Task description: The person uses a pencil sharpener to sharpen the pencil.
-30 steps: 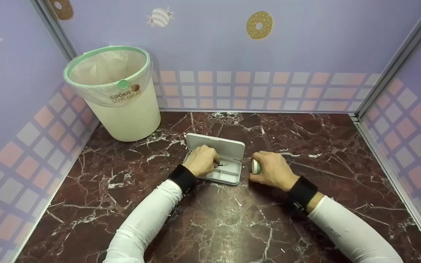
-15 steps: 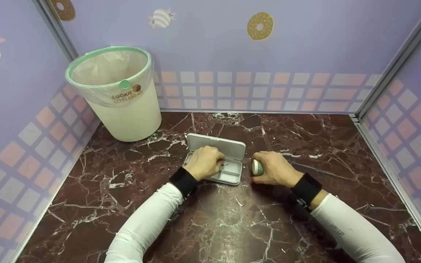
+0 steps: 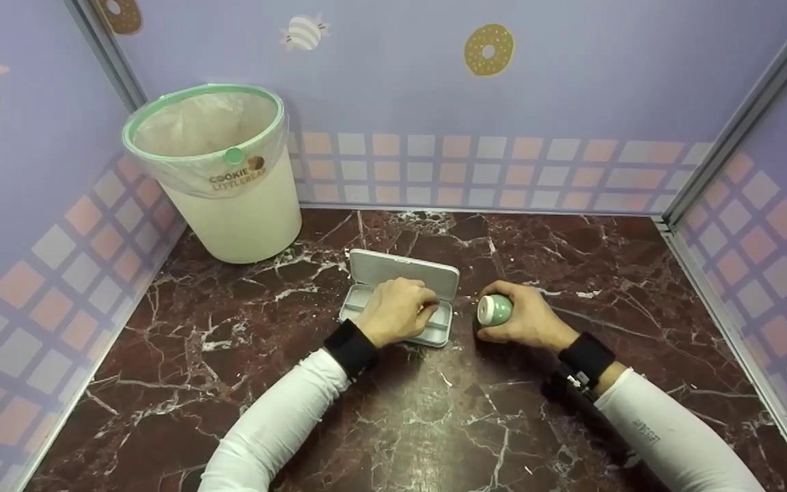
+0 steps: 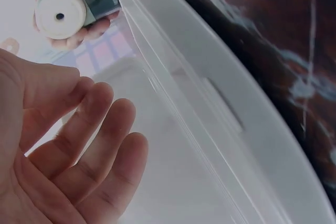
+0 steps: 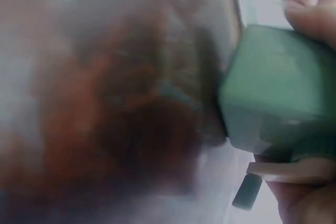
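Observation:
A pale grey compartment case point(image 3: 404, 263) stands with its lid raised. My left hand point(image 3: 397, 311) hangs over its tray, hiding much of it. In the left wrist view the fingers point(image 4: 118, 124) are loosely bent and the thumb meets the index finger; whether something small is pinched there is hidden. To the right of the case, my right hand point(image 3: 527, 318) grips a green pencil sharpener point(image 3: 496, 309). Its round white end, with a small dark hole, faces left in the head view. The right wrist view shows the sharpener's boxy green body point(image 5: 283, 85) and a pale crank point(image 5: 289, 171).
A cream bin point(image 3: 243, 219) with a green rim and a clear liner stands at the back left. Patterned panels point(image 3: 393, 82) enclose the dark marbled tabletop point(image 3: 434, 424) at the back and both sides.
My left hand has moved right across the case; the small dark pointed thing at its fingertips is no longer visible. The right hand has shifted slightly right, turning the sharpener's round end more toward the head camera.

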Tool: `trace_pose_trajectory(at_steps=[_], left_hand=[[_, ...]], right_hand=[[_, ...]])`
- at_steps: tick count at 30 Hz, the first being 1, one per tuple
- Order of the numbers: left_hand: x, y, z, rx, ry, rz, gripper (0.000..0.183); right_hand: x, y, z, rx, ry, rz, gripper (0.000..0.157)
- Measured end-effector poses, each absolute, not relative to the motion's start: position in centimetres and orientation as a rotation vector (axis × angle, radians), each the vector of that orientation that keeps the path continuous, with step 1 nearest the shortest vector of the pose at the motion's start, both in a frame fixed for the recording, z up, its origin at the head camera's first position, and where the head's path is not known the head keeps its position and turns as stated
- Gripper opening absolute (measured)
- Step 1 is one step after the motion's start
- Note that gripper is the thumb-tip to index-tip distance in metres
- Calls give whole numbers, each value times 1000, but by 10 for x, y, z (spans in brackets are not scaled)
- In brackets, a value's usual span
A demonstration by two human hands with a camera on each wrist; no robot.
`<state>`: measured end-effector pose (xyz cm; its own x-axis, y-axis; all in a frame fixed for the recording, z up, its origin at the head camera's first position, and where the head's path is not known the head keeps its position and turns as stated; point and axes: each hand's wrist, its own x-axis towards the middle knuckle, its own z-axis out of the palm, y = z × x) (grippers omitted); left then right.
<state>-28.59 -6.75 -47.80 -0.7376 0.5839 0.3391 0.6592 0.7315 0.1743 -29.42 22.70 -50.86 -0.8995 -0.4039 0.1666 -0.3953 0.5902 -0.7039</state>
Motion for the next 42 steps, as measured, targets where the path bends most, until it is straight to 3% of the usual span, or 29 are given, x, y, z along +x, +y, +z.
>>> trace_pose_trajectory(at_steps=[10,17,22,35,42], left_hand=[[-275,-59,-478,-1016,-2641,-447,21],[-278,-57,-496,-987,-2636,-585,73],[-274,-54,-491,-1004,-2689,-668,93],[-253,-44,-476,-1008,-2712,-644,83],[-251,-39,-466,-972,-2582,-859,93]], right_hand=[[-296,219,-501,-935,2855,-1030,69],[-290,231,-512,-816,2728,-1278,74],[-290,232,-515,-791,2798,-1243,85],[-274,239,-493,-890,2824,-1359,73],[-265,231,-455,-1068,2702,-1562,71]])
